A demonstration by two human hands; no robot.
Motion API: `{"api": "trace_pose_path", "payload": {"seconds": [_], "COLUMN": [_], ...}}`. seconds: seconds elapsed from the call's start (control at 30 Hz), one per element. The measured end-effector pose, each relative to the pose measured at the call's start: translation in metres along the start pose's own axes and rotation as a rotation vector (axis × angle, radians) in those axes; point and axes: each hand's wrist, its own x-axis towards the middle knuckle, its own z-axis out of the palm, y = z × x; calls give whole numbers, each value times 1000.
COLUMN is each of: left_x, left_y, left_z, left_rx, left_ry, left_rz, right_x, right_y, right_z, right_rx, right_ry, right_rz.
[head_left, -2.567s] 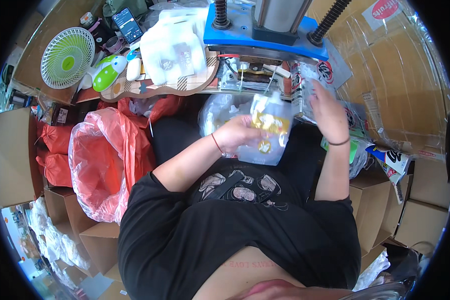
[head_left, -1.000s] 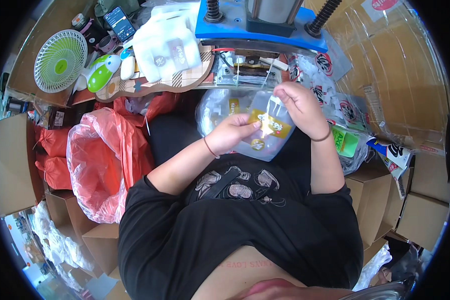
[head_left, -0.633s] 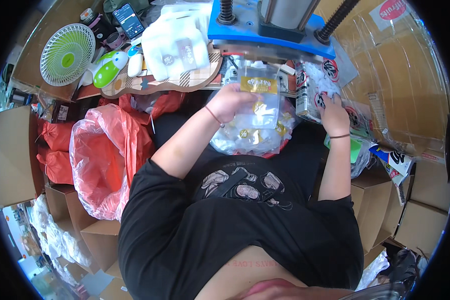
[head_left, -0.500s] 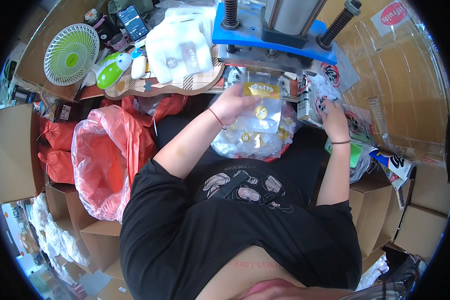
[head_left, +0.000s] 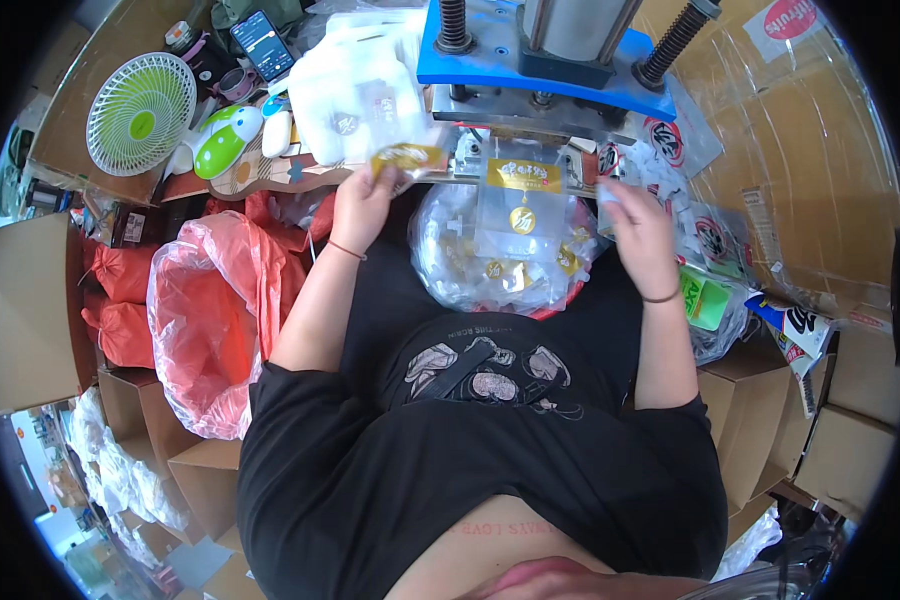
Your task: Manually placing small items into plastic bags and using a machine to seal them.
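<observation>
My left hand (head_left: 363, 208) pinches a clear plastic bag with a gold printed band (head_left: 410, 157), held beside the pile of white bags. A second clear bag with a gold band (head_left: 522, 205) lies flat in front of the press, its lower end over a round red-rimmed container (head_left: 570, 302) heaped with similar bags or cut pieces. My right hand (head_left: 638, 228) is just right of that bag, fingers bent together; whatever is at its fingertips is too small to make out. By it lie white packages with red and black print (head_left: 665, 145).
A press with a blue plate (head_left: 550, 75) and springs stands ahead. White bags (head_left: 355, 95), a green-and-white fan (head_left: 142, 115) and a phone (head_left: 262, 45) are at the far left. A red plastic bag (head_left: 215, 320) lines a box on the left; cardboard (head_left: 800, 150) walls the right.
My left hand has moved left with a gold-banded bag, and another such bag shows in front of the press. My right hand has moved left, off the white packages.
</observation>
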Motion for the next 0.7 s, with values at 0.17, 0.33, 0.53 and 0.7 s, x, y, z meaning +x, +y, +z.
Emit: {"api": "trace_pose_path", "payload": {"seconds": [0.17, 0.33, 0.53, 0.7], "left_x": [-25, -40, -52, -64], "left_y": [37, 46, 56, 75], "left_z": [37, 68, 91, 103], "left_rx": [-179, -170, -359, -726], "left_ry": [-269, -415, -619, -604], "left_rz": [-24, 33, -93, -362], "right_x": [21, 40, 33, 29], "right_y": [-42, -55, -51, -36], "right_z": [29, 13, 10, 9], "right_rx": [220, 457, 480, 291], "right_ry": [0, 91, 48, 41], "right_rz": [-141, 31, 112, -36]}}
